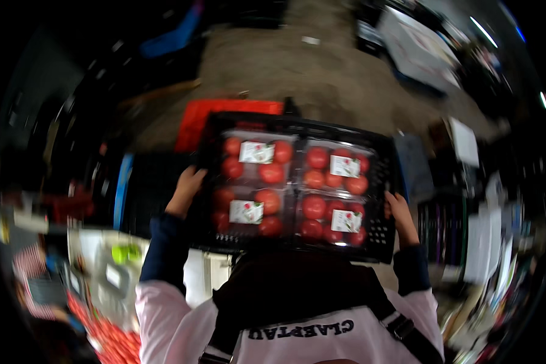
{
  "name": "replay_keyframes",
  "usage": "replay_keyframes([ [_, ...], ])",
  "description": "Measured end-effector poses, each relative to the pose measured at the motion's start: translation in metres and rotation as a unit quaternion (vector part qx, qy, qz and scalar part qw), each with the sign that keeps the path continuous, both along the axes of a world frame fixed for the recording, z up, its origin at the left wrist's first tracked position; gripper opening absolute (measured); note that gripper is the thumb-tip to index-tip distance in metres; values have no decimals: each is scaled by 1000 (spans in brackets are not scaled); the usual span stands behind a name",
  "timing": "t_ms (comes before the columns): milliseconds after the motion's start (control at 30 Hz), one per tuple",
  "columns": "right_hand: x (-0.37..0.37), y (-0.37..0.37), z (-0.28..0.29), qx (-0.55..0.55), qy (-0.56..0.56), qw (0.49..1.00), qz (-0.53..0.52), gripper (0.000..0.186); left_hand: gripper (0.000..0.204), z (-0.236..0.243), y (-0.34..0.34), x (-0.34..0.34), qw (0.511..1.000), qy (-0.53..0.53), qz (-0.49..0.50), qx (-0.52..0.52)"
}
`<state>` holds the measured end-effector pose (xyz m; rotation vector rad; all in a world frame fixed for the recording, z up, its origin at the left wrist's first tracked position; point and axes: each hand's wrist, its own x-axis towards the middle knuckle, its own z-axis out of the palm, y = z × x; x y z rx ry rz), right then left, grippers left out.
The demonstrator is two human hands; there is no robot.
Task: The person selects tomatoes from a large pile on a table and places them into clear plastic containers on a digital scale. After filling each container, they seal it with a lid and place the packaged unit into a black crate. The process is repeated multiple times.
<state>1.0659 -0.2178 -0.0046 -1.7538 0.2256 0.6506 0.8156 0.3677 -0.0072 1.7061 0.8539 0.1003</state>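
I carry a black plastic crate (379, 233) level in front of my body. My left hand (188, 189) grips its left side, and my right hand (398, 211) has hold of the opposite side, fingers curled around the edge. Several clear plastic packs lie in the crate in two columns. Round red tomatoes (272, 173) fill the packs, and each lid bears a white label (256, 153) with a small picture. The packs at left hold larger tomatoes than those at right. Parts of the crate's near edge are hidden by my dark apron (297, 279).
Beyond the crate stands a red crate (236, 107) on the concrete floor (267, 67). A white-topped stack (418, 45) is at the far right. Cartons and crates (446, 233) line my right. At lower left are loose red items (112, 337) and a person in striped clothing (30, 267).
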Motion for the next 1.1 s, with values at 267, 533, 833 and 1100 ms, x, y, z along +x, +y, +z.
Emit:
replay_keyframes([
  [267, -61, -21, -34, 12, 3, 996, -90, 24, 18, 10, -13, 43, 999, 23, -27, 33],
  [533, -124, -61, -30, 38, -50, 976, -206, 28, 14, -14, -30, 94, 989, -75, -124, 18],
  [833, -226, -208, -48, 35, -80, 904, -418, 30, 44, -17, -198, 249, 911, -158, -317, 212],
  [1100, -218, -239, -18, -18, -69, 847, -527, 27, 43, -21, -325, 386, 878, -120, -423, 190],
])
